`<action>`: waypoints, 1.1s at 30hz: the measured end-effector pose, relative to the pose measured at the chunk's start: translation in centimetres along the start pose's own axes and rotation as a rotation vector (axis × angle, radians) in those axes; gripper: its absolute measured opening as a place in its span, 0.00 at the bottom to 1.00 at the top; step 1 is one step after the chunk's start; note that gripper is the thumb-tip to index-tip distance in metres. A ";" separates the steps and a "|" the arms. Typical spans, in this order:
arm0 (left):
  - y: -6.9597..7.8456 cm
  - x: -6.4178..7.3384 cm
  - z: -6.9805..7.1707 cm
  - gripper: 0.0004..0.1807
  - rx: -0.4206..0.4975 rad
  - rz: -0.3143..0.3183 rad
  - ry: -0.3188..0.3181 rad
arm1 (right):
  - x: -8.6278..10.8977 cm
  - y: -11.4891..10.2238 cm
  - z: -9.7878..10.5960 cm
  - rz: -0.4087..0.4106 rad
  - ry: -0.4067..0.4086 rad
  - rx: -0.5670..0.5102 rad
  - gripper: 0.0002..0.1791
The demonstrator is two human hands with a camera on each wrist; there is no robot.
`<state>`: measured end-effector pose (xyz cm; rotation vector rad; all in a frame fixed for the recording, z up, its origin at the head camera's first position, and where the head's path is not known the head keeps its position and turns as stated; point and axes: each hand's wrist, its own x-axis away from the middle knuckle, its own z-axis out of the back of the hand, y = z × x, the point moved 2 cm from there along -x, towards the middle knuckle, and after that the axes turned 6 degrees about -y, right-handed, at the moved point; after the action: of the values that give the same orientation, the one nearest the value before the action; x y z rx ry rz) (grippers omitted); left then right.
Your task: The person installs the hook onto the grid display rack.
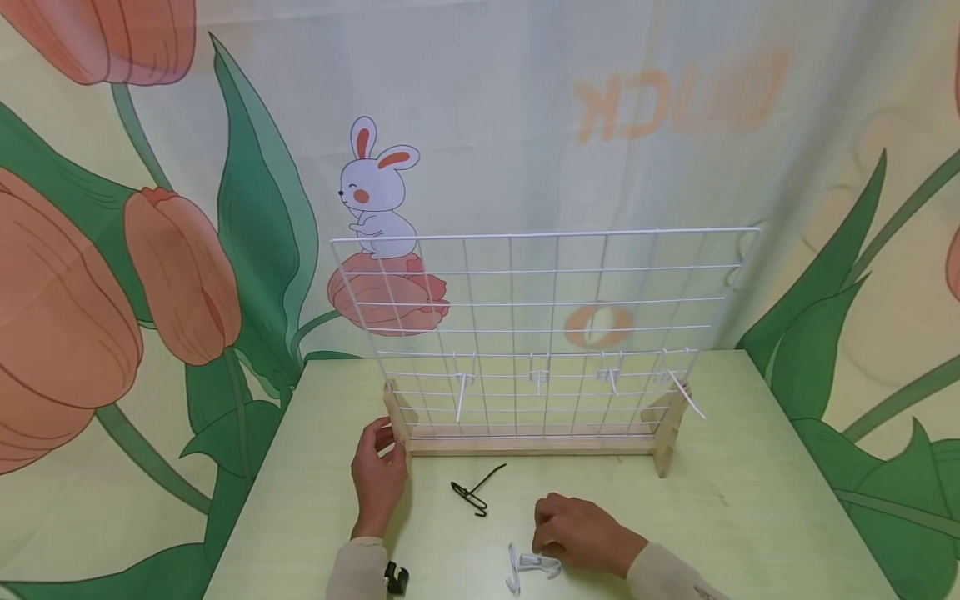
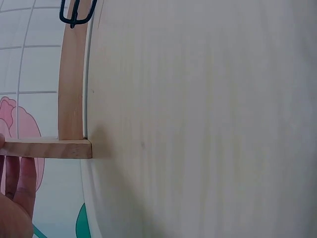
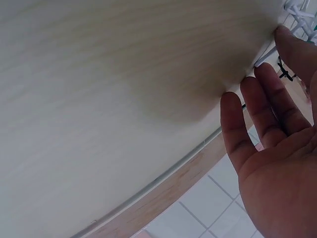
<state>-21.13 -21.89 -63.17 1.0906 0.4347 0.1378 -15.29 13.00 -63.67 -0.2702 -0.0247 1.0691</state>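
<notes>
A white wire grid panel (image 1: 512,283) stands upright in a wooden stand (image 1: 525,448), with several white hooks hung along its lower part. My left hand (image 1: 378,479) grips the stand's left wooden foot (image 2: 49,148), thumb on one side and fingers on the other. Low in front of the panel, my right hand (image 1: 581,533) rests on the table with loosely bent fingers. Its fingertips (image 3: 231,101) are right at the tabletop, beside a loose white hook (image 1: 538,565). A second white piece (image 1: 513,569) lies just left of that hook.
On the table (image 1: 750,517), a black wire hook (image 1: 471,493) lies between the hands and the stand. A small black clip (image 1: 396,577) is near my left sleeve. Behind the table hangs a curtain (image 1: 480,108) printed with tulips and a rabbit.
</notes>
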 end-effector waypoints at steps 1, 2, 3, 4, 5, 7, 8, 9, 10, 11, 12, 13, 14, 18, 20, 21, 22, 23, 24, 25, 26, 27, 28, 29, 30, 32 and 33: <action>0.1 0.0 0.0 0.23 0.000 0.003 -0.001 | 0.0 0.0 -0.1 0.002 0.003 0.007 0.06; 0.1 0.0 0.0 0.23 0.001 0.005 -0.003 | -0.1 0.0 -0.1 0.003 0.004 0.014 0.06; 0.1 0.0 0.0 0.23 0.002 0.006 -0.004 | -0.1 0.0 -0.1 0.005 0.004 0.021 0.05; 0.1 0.0 0.0 0.23 0.003 0.009 -0.005 | -0.1 0.0 -0.1 0.004 0.001 0.025 0.05; 0.1 0.0 0.0 0.23 0.002 0.011 -0.007 | -0.1 0.1 -0.2 0.004 0.001 0.028 0.05; 0.1 0.0 0.0 0.23 0.002 0.016 -0.010 | 0.0 0.1 -0.2 0.005 0.000 0.031 0.05; 0.1 0.0 0.0 0.23 0.003 0.017 -0.010 | 0.1 0.1 -0.1 0.005 0.001 0.026 0.05; 0.1 0.0 0.0 0.23 0.003 0.020 -0.010 | 0.1 0.1 -0.1 0.008 0.005 0.020 0.05; 0.1 0.0 0.0 0.23 0.003 0.023 -0.010 | 0.2 0.1 0.0 0.010 0.009 0.015 0.05; 0.1 0.0 0.0 0.23 -0.001 0.023 -0.011 | 0.3 0.0 0.1 0.014 0.016 0.013 0.05; 0.2 0.0 0.0 0.23 -0.001 0.026 -0.009 | 0.3 0.0 0.2 0.018 0.020 0.010 0.06; 0.2 0.0 0.0 0.23 -0.003 0.029 -0.008 | 0.4 0.0 0.3 0.021 0.021 0.003 0.06; 0.2 0.0 0.0 0.23 -0.004 0.032 -0.007 | 0.5 -0.1 0.3 0.022 0.021 0.001 0.06; 0.1 0.0 0.0 0.22 -0.011 0.036 -0.004 | 0.6 -0.1 0.6 0.016 -0.008 -0.010 0.05; 0.0 0.0 -0.1 0.22 -0.011 0.032 -0.003 | 0.7 -0.1 0.7 0.012 -0.021 -0.023 0.06; 0.0 0.0 -0.1 0.22 -0.011 0.029 -0.002 | 0.8 -0.2 0.8 0.012 -0.024 -0.031 0.06; 0.0 0.0 -0.1 0.22 -0.011 0.026 -0.001 | 0.8 -0.2 0.8 0.011 -0.025 -0.035 0.06; 0.0 0.0 -0.1 0.22 -0.011 0.023 0.000 | 0.9 -0.1 0.8 0.010 -0.023 -0.039 0.06; 0.0 0.0 0.0 0.22 -0.012 0.018 0.000 | 0.9 -0.1 0.8 0.009 -0.020 -0.041 0.06; 0.1 0.0 0.0 0.22 -0.012 0.015 0.000 | 1.0 -0.1 0.8 0.009 -0.013 -0.045 0.06; 0.1 0.0 0.0 0.22 -0.014 0.013 -0.001 | 1.1 -0.1 0.8 0.006 -0.007 -0.044 0.06; 0.1 0.0 0.0 0.22 -0.012 0.011 -0.001 | 1.1 -0.1 0.9 0.002 0.000 -0.042 0.06; 0.2 0.1 0.0 0.22 -0.010 0.010 -0.002 | 1.2 0.0 0.9 -0.001 0.008 -0.040 0.06; 0.2 0.1 0.0 0.22 -0.009 0.009 -0.003 | 1.3 0.0 0.9 -0.004 0.014 -0.040 0.06; 0.2 0.1 0.0 0.22 -0.007 0.008 -0.004 | 1.3 0.0 0.9 -0.007 0.017 -0.040 0.06; 0.2 0.1 0.0 0.22 -0.003 0.010 -0.006 | 1.4 0.1 1.0 -0.015 0.018 -0.041 0.06; 0.2 0.1 0.0 0.22 -0.001 0.010 -0.008 | 1.4 0.1 1.0 -0.018 0.015 -0.044 0.06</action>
<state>-21.02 -21.77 -63.00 1.0916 0.4221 0.1420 -14.83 14.51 -62.86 -0.3166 -0.0372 1.0493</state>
